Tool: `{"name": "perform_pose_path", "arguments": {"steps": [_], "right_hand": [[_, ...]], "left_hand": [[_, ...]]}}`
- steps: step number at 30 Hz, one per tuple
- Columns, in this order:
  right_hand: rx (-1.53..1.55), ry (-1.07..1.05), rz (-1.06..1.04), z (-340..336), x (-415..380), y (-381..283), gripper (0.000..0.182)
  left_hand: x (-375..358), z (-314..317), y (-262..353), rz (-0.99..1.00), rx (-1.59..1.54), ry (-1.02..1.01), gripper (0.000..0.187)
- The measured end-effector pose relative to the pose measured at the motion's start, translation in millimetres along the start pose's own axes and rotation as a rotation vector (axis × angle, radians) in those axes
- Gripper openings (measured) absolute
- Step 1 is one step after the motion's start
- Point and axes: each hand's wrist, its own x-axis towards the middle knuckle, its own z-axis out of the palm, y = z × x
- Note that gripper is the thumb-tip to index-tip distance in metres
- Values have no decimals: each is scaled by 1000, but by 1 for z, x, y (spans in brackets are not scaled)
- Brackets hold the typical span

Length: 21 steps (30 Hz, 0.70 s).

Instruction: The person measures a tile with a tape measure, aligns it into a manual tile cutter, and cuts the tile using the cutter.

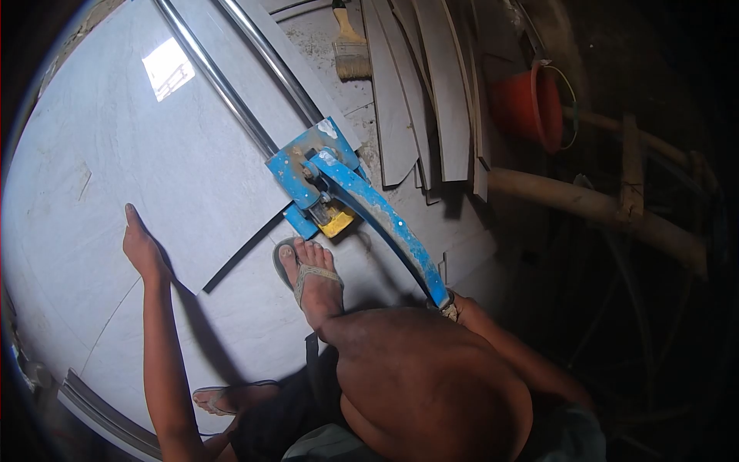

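Note:
A blue tile cutter [299, 165] with two steel rails sits over a large pale glossy tile [208, 177]. Its long blue handle [385, 215] slants down toward my right knee. My right hand [454, 306] is closed round the handle's lower end, partly hidden behind the knee. At the tile's near left edge is my left hand [141, 248], one digit lying along the surface and the other fingers hidden; it appears to grip that edge. Below the cutter's head shows a yellow part [336, 223], close to my sandalled foot [314, 281].
Long cut tile strips [396, 100] lean together right of the cutter, beside a paintbrush [351, 54]. A red bucket [531, 108] lies tilted farther right, near wooden poles [585, 202]. Grey channel-like strips [108, 416] lie at lower left. My other foot [231, 398] rests on the pale floor.

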Motion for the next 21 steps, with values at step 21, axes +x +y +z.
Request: {"name": "perform_pose_path", "arguments": {"steps": [21], "right_hand": [[-189, 10, -169, -30, 12, -37, 45]], "left_hand": [[-7, 8, 5, 72, -20, 69, 54]]}}
